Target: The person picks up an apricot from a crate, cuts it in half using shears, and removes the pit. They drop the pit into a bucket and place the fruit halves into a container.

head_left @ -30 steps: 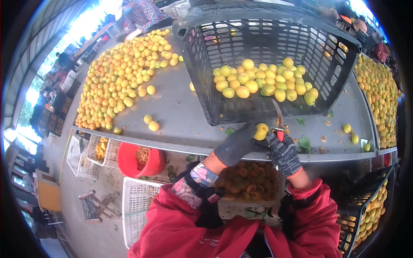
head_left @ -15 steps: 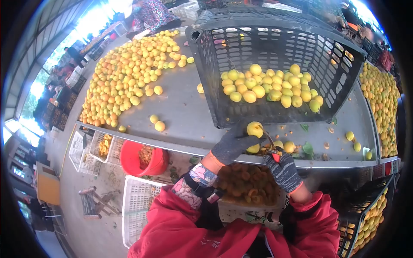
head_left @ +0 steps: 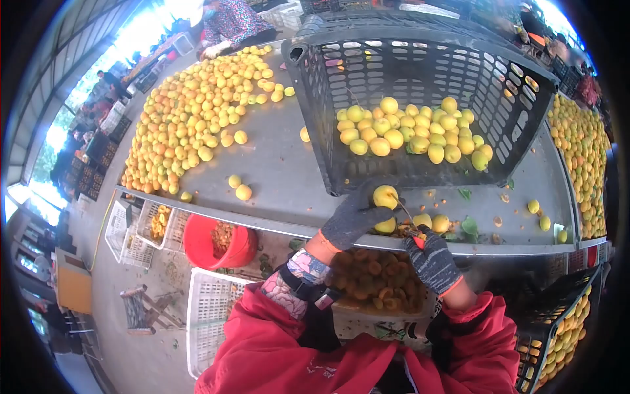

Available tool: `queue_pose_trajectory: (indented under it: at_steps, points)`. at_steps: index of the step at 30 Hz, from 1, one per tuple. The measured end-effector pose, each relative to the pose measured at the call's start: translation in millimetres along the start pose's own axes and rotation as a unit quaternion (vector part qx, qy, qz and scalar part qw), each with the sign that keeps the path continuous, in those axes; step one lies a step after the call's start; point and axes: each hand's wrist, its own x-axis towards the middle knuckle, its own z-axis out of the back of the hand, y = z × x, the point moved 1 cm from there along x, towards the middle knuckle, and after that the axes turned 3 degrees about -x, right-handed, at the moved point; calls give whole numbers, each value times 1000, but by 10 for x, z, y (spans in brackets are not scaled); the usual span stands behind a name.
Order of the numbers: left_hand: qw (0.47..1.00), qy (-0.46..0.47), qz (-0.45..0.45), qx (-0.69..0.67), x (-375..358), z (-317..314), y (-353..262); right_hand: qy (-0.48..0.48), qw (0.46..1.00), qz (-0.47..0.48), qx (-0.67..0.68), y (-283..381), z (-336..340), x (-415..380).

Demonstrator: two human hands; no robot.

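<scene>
My left hand [head_left: 354, 217], in a grey glove, is closed around a yellow fruit [head_left: 385, 196] above the table's front edge. A second yellow fruit [head_left: 385, 225] sits just below it, by my fingers. My right hand [head_left: 432, 259], in a dark striped glove, grips a small tool with a red handle [head_left: 419, 241]; its thin tip reaches up to the held fruit. Behind my hands a black crate [head_left: 420, 172] lies tipped toward me on the table, with many yellow fruits [head_left: 420, 128] inside.
The metal table [head_left: 282, 171] bears a large fruit pile [head_left: 197, 111] at the left. Below its edge are a red bucket [head_left: 216, 243], a white basket [head_left: 210, 322] and a tub of cut fruit [head_left: 380, 282]. A person [head_left: 233, 23] is at the far side.
The held fruit and my left hand have shifted slightly left. My right hand has turned a little, and the tool's thin tip still meets the fruit.
</scene>
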Motion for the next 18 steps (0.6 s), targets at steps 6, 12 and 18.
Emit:
queue_pose_trajectory:
  at_steps: [6, 12, 18]
  points:
    - [999, 27, 28, -21, 21, 21, 98, -6, 1000, 0, -15, -141, -186, -64]
    - [866, 27, 91, -492, 11, -277, 124, -40, 993, -79, 76, 178, -187, -15]
    - [804, 36, 116, -582, 2, -339, 186, -51, 995, -88, 4, 92, -251, -32]
